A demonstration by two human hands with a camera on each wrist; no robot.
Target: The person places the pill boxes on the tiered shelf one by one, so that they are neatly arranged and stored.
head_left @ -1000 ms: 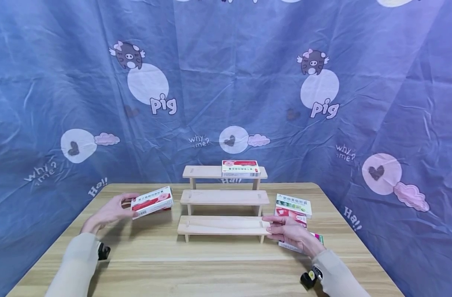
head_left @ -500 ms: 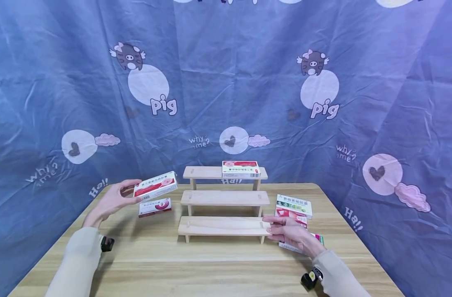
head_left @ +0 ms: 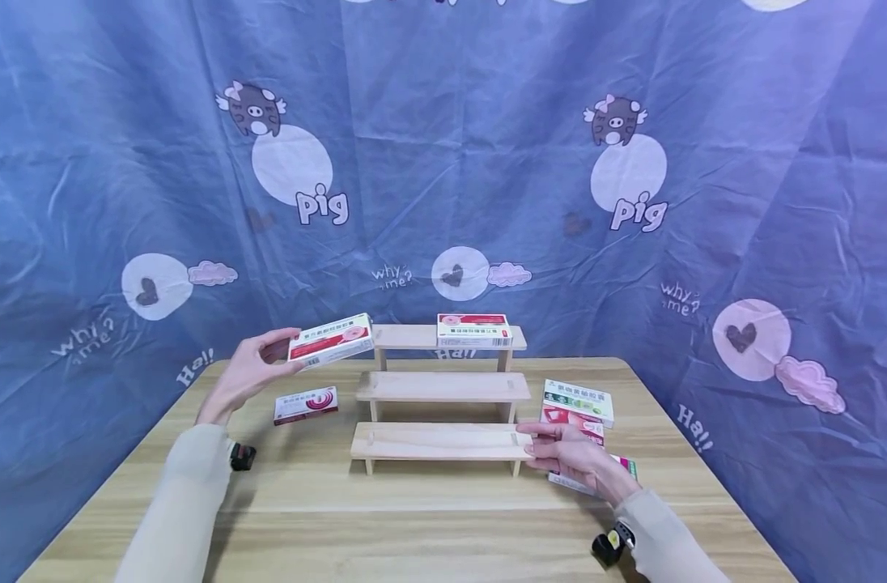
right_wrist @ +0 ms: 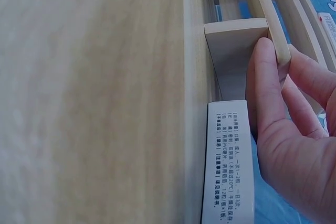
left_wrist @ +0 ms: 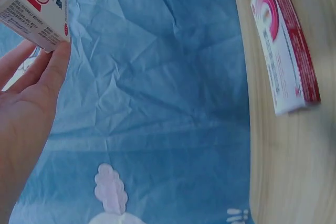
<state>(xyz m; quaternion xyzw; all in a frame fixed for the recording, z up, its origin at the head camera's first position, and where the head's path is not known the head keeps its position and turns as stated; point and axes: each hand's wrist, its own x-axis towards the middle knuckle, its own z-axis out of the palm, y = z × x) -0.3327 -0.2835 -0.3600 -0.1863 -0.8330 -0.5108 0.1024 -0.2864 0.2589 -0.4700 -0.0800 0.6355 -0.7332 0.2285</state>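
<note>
My left hand (head_left: 248,370) grips a white and red medicine box (head_left: 330,341) by its left end, in the air near the top step's left end. In the left wrist view, the box (left_wrist: 39,6) shows only partly at the top left corner. Below it, a second medicine box (head_left: 305,405), white with pink rings, lies on the table. My right hand (head_left: 570,457) pinches the right end of the lowest step of a three-step wooden display stand (head_left: 436,440). In the right wrist view, thumb and fingers sit on either side of that board's end (right_wrist: 282,51).
A red and white medicine box (head_left: 474,331) lies on the right of the top step. Right of the stand, a green and white box (head_left: 578,400), a red box (head_left: 570,423) and a partly hidden box (head_left: 624,466) lie on the wooden table (head_left: 385,534). A blue curtain (head_left: 443,162) hangs behind.
My left hand has lifted the medicine box off the ringed box and carried it up and right toward the top step. My right hand has stayed at the lowest step's end.
</note>
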